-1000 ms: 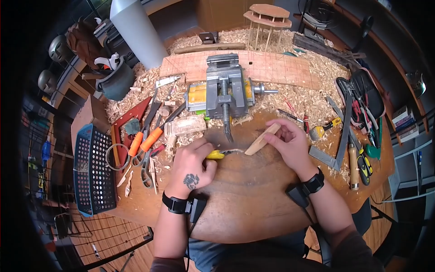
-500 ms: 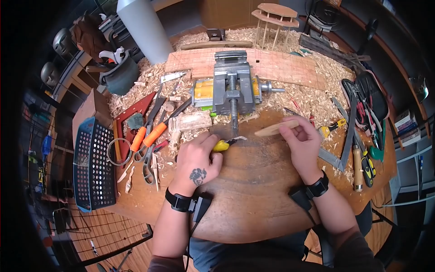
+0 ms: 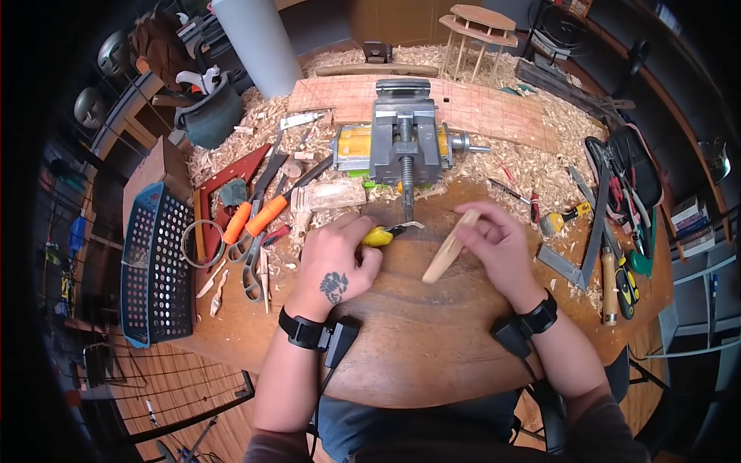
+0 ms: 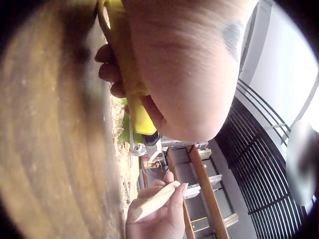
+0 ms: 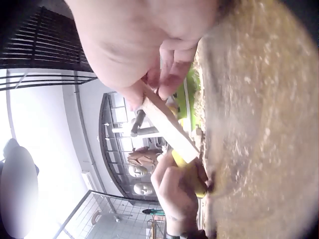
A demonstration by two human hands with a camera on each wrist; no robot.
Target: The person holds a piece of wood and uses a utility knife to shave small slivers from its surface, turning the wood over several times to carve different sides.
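Observation:
My left hand rests low over the bench and grips a yellow-handled knife, whose dark end points right. A pale curled sliver lies at its tip. Between thumb and fingers, my right hand pinches a short flat wooden strip, its free end slanting down toward me. The strip shows a pale, smooth face in the right wrist view. In the left wrist view, the fingers wrap the yellow handle, and the strip appears beyond it, apart from the knife.
Ahead stands a metal vise among wood shavings. Orange-handled tools, scissors and a blue basket lie left. A metal square, a wooden-handled chisel and a tool pouch lie right.
The strip in my right hand has swung from slanting, to nearly level, to pointing steeply down toward me. My left hand keeps its grip on the knife. The view has shifted slightly.

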